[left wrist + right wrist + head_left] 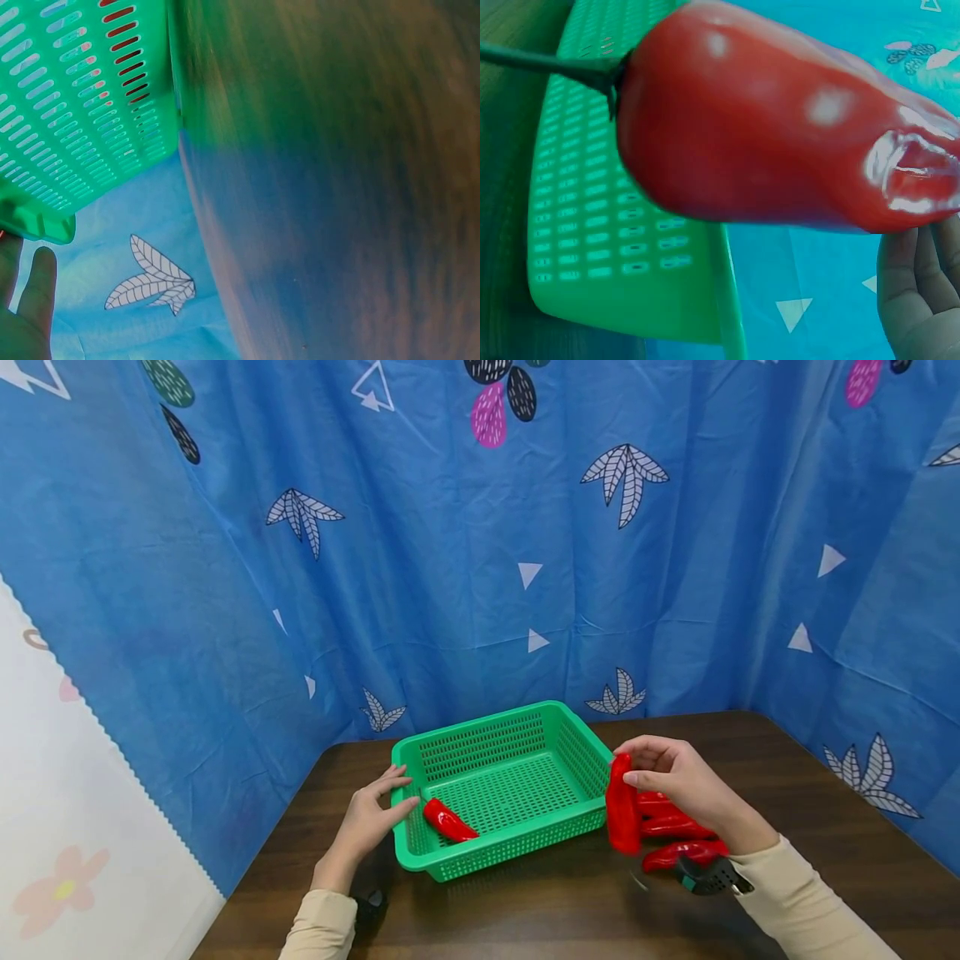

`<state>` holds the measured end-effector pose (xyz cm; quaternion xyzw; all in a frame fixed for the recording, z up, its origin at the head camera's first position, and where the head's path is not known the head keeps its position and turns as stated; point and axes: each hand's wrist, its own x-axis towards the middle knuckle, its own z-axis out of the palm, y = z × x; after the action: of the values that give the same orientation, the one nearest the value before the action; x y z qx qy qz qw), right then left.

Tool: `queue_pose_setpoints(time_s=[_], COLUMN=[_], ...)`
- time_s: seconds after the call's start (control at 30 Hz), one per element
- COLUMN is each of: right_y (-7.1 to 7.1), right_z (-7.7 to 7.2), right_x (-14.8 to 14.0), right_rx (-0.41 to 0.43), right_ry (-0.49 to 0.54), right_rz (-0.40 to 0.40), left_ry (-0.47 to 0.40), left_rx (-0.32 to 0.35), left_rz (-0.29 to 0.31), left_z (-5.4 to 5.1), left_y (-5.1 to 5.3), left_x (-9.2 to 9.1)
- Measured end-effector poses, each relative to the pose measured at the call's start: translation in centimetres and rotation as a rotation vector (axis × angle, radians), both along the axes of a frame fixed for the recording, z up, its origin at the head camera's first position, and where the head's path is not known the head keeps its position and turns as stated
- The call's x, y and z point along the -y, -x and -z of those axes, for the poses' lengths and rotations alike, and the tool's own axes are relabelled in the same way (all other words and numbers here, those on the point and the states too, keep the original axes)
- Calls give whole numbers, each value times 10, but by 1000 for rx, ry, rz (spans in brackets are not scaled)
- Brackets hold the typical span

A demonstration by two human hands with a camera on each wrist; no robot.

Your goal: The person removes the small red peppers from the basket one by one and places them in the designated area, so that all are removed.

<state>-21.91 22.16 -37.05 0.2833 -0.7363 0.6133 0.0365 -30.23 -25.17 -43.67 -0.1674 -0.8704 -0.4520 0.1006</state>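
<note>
A red chili pepper (622,806) hangs almost upright from my right hand (678,781), pinched near its upper end between thumb and fingers. Filling much of the right wrist view, that same pepper (765,120) shows its green stem (555,64). It is just outside the right side of the green basket (517,847). My left hand (365,822) rests at the basket's left rim, its fingers fairly straight. One red pepper (448,820) lies inside, at the near left. Several more red peppers (678,827) lie on the table beneath and beside my right hand.
A dark wooden table (525,914) carries the basket. Blue patterned curtain (465,568) hangs behind and around it, with a white flowered cloth (75,827) at the left. Both wrists wear dark straps, the right one (708,877) close to the loose peppers.
</note>
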Motion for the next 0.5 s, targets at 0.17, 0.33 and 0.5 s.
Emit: queue_pose_setpoints(time_s=[0.17, 0.33, 0.5], right_y=[-1, -4, -5], right_z=[3, 5, 9], right_x=[2, 5, 5], right_rx=[-13, -1, 18], right_ry=[-2, -25, -49], right_rz=[-31, -50, -93], left_ry=[2, 0, 7], left_rx=[0, 0, -7], left_rz=[-4, 0, 3], left_z=[1, 1, 1], left_y=[0, 0, 0], left_x=[0, 0, 1])
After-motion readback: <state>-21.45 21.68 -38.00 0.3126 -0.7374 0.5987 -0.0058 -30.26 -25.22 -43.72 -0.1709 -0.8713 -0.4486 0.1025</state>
